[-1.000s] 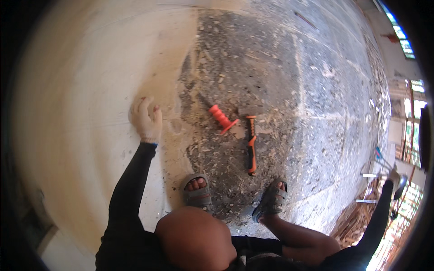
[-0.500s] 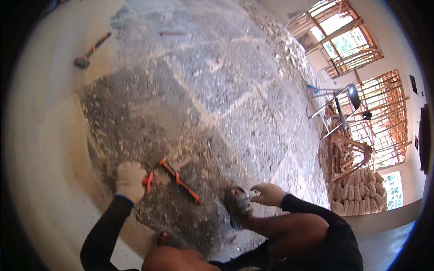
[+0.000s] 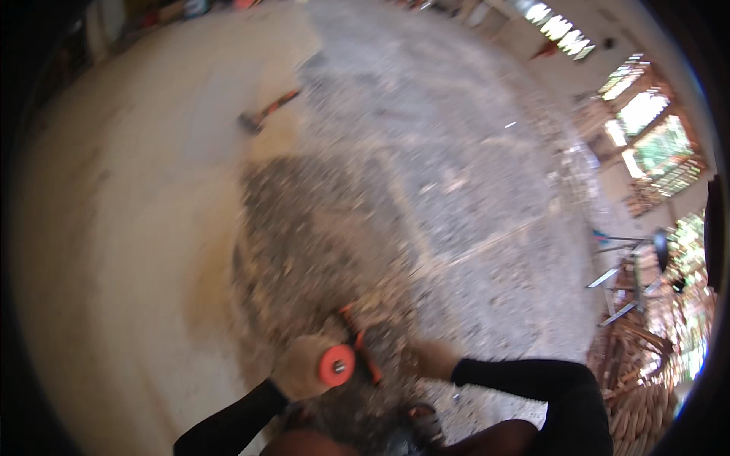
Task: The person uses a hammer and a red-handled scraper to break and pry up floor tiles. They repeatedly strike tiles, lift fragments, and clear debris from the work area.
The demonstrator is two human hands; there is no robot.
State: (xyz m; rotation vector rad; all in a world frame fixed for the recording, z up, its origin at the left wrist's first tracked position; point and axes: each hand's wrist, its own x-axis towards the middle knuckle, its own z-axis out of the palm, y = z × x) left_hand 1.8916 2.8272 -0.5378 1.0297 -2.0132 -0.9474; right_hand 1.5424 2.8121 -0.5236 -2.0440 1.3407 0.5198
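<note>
My gloved left hand (image 3: 300, 370) is closed around a chisel, whose round red hand guard (image 3: 330, 357) and metal struck end face up toward me. Just right of it, an orange-and-black hammer (image 3: 360, 343) lies on the rough, debris-strewn floor (image 3: 315, 235). My right hand (image 3: 432, 359), also in a pale glove, hovers to the right of the hammer, apart from it. Motion blur smears its fingers. The chisel's blade is hidden beneath the guard and hand.
Smooth pale floor (image 3: 144, 251) lies to the left. A mallet (image 3: 270, 111) with a dark head rests on it farther off. Rubble (image 3: 582, 163) lines the far right edge, near a folding chair (image 3: 660, 251) and stacked sacks (image 3: 646, 418). My sandalled foot (image 3: 423, 418) is close below.
The view has swung left, so the scene shifts right and down. My left hand has turned the chisel so its guard faces up. My right hand has left my foot and moved toward the hammer.
</note>
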